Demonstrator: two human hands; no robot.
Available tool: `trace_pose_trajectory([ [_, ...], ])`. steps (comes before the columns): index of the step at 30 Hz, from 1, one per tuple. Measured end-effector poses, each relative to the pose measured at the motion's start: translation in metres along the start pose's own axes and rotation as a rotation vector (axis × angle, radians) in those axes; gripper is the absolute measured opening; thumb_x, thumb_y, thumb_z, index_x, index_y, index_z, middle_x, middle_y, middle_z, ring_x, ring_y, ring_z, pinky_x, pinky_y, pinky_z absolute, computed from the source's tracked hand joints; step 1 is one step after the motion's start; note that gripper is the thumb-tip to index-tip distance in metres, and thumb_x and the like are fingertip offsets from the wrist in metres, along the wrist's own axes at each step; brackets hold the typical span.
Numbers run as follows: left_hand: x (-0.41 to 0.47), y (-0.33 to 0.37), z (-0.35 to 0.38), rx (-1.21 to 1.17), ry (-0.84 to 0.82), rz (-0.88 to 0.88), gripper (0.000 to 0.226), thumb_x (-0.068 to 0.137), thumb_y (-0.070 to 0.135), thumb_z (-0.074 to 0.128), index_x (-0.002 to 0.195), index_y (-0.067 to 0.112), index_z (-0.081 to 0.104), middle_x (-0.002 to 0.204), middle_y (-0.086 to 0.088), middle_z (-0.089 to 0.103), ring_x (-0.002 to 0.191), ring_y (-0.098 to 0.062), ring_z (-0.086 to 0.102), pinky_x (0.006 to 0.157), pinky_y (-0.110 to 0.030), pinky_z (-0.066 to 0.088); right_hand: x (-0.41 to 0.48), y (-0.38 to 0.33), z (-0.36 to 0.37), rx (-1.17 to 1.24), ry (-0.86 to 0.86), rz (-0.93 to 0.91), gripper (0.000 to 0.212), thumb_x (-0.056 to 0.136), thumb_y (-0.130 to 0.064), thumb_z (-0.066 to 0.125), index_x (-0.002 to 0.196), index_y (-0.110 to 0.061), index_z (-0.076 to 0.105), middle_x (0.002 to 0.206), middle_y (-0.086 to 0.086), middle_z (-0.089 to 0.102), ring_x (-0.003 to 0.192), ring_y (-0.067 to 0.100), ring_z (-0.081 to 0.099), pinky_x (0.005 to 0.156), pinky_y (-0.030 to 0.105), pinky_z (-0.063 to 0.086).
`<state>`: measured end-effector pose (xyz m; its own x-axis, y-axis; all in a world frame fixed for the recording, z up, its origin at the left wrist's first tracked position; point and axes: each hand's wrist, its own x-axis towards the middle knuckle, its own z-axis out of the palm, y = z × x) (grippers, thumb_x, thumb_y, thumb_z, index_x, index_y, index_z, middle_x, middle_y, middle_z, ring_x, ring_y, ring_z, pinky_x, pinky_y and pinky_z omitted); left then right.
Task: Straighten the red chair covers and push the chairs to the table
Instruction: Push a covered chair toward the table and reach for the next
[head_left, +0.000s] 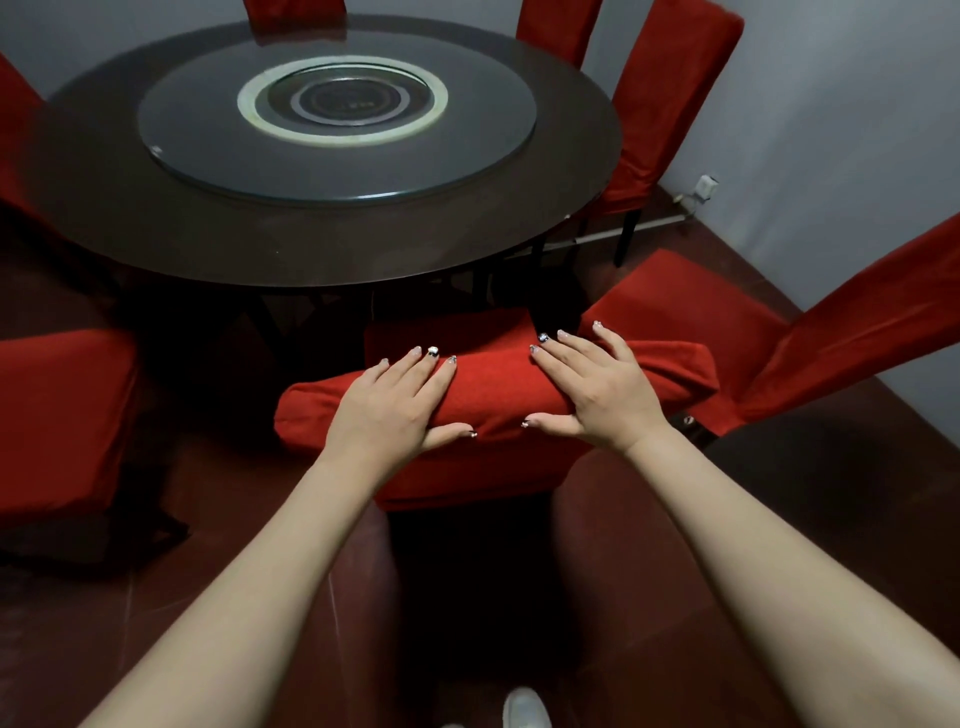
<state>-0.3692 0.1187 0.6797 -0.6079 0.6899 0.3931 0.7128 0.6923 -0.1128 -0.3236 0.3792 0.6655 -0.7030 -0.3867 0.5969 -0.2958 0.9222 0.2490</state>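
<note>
A chair in a red cover (493, 395) stands right in front of me, its seat partly under the round dark table (156, 228). My left hand (395, 405) rests flat on the top of the chair's backrest, fingers straight over the top and thumb along the near side. My right hand (597, 389) lies the same way on the backrest, a little to the right. The cover's top edge looks smooth between my hands.
A glass turntable (208, 130) sits on the table. More red-covered chairs ring it: one at left (57, 415), one at right turned outward (727, 322), one at far right (670, 98). A grey wall with a socket (706, 187) lies right. My shoe (524, 709) shows below.
</note>
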Motion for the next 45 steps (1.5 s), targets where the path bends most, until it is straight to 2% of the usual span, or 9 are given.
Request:
trace_pose_trajectory([
  [13,0.057,-0.011,0.027,-0.042,-0.065,-0.067,0.072,0.082,0.061,0.041,0.119,0.003,0.063,0.117,-0.016,0.065,0.111,-0.03,0.061,0.086,-0.044,0.053,0.03,0.052,0.046,0.046,-0.013,-0.003,0.073,0.08,-0.069,0.047,0.114,-0.009,0.068,0.117,0.008,0.067,0.111,0.025,0.062,0.101,0.049,0.041],
  [22,0.082,-0.027,0.036,-0.095,-0.151,-0.126,0.076,0.08,0.063,0.04,0.123,0.004,0.061,0.121,-0.017,0.063,0.115,-0.032,0.059,0.09,-0.046,0.05,0.052,0.064,0.063,0.114,-0.052,0.034,0.073,0.079,-0.068,0.046,0.113,-0.008,0.069,0.116,0.008,0.067,0.109,0.026,0.063,0.098,0.043,0.045],
  [29,0.088,-0.03,0.038,-0.114,-0.144,-0.147,0.075,0.08,0.063,0.041,0.122,0.005,0.061,0.121,-0.015,0.063,0.115,-0.031,0.059,0.092,-0.044,0.049,0.059,0.067,0.065,0.16,-0.116,0.066,0.074,0.078,-0.068,0.047,0.115,-0.008,0.068,0.118,0.009,0.067,0.111,0.027,0.062,0.097,0.043,0.046],
  [34,0.09,-0.032,0.039,-0.105,-0.209,-0.182,0.074,0.08,0.062,0.054,0.134,0.012,0.051,0.137,-0.011,0.052,0.132,-0.028,0.043,0.105,-0.043,0.034,0.06,0.063,0.057,0.171,-0.294,0.128,0.079,0.079,-0.07,0.042,0.127,-0.01,0.059,0.13,0.008,0.059,0.123,0.026,0.053,0.106,0.044,0.036],
  [36,0.088,-0.03,0.039,-0.081,-0.229,-0.198,0.074,0.083,0.062,0.05,0.14,0.016,0.043,0.145,-0.009,0.042,0.139,-0.024,0.032,0.11,-0.043,0.024,0.058,0.061,0.053,0.186,-0.383,0.173,0.081,0.08,-0.07,0.041,0.136,-0.012,0.05,0.14,0.007,0.05,0.133,0.024,0.042,0.112,0.044,0.026],
  [39,0.083,-0.024,0.035,-0.121,-0.225,-0.233,0.072,0.086,0.061,0.044,0.144,0.019,0.035,0.151,-0.006,0.033,0.143,-0.02,0.02,0.114,-0.045,0.013,0.052,0.056,0.046,0.216,-0.425,0.242,0.084,0.08,-0.071,0.04,0.143,-0.015,0.039,0.149,0.004,0.039,0.141,0.021,0.028,0.115,0.042,0.015],
  [42,0.076,-0.015,0.025,-0.217,-0.219,-0.261,0.07,0.088,0.058,0.044,0.146,0.021,0.031,0.153,-0.004,0.027,0.145,-0.019,0.014,0.115,-0.047,0.008,0.045,0.049,0.033,0.288,-0.427,0.328,0.087,0.078,-0.072,0.037,0.145,-0.017,0.034,0.151,0.003,0.035,0.142,0.02,0.024,0.116,0.042,0.013],
  [45,0.073,-0.005,0.014,-0.318,-0.22,-0.299,0.065,0.091,0.054,0.043,0.146,0.022,0.029,0.155,-0.003,0.024,0.145,-0.017,0.011,0.115,-0.047,0.007,0.04,0.045,0.016,0.401,-0.397,0.439,0.079,0.08,-0.065,0.05,0.143,-0.02,0.036,0.151,0.001,0.035,0.142,0.021,0.024,0.115,0.043,0.018],
])
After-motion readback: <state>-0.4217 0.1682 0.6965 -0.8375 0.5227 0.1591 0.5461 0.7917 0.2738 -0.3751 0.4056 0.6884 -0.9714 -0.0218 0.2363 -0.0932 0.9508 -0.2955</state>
